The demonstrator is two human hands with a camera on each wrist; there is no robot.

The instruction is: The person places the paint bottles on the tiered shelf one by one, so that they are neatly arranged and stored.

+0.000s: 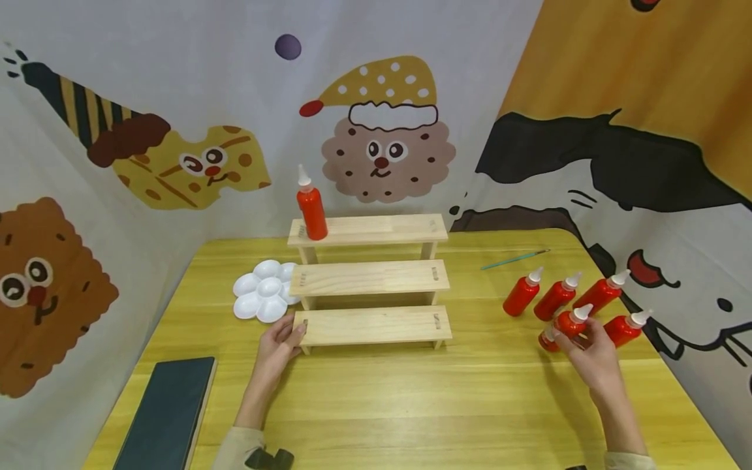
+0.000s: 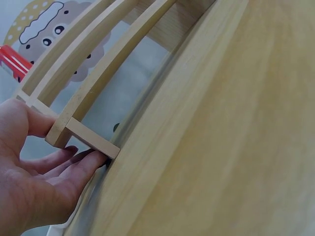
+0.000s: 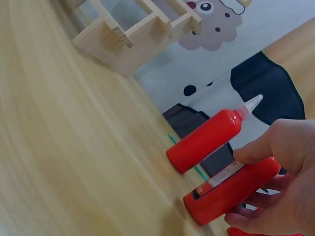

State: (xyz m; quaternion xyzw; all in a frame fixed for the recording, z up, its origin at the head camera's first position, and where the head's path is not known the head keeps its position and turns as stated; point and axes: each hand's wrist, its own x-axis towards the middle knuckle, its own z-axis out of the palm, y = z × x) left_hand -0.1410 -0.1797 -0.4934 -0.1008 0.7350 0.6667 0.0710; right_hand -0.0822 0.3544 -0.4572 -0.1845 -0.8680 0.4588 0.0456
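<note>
A three-step wooden rack stands mid-table. My left hand grips the left end of its lowest step, thumb on top and fingers beneath, as the left wrist view shows. On the top step's left end stands a red squeeze bottle with a white nozzle. At the right, my right hand grips another red squeeze bottle, thumb on its label and fingers round the far side. Several more red bottles stand close around that one.
A white flower-shaped paint palette lies left of the rack, partly behind it. Near the table's front left is a dark green book. A thin teal paintbrush lies at the back right. A printed cloth hangs behind the table.
</note>
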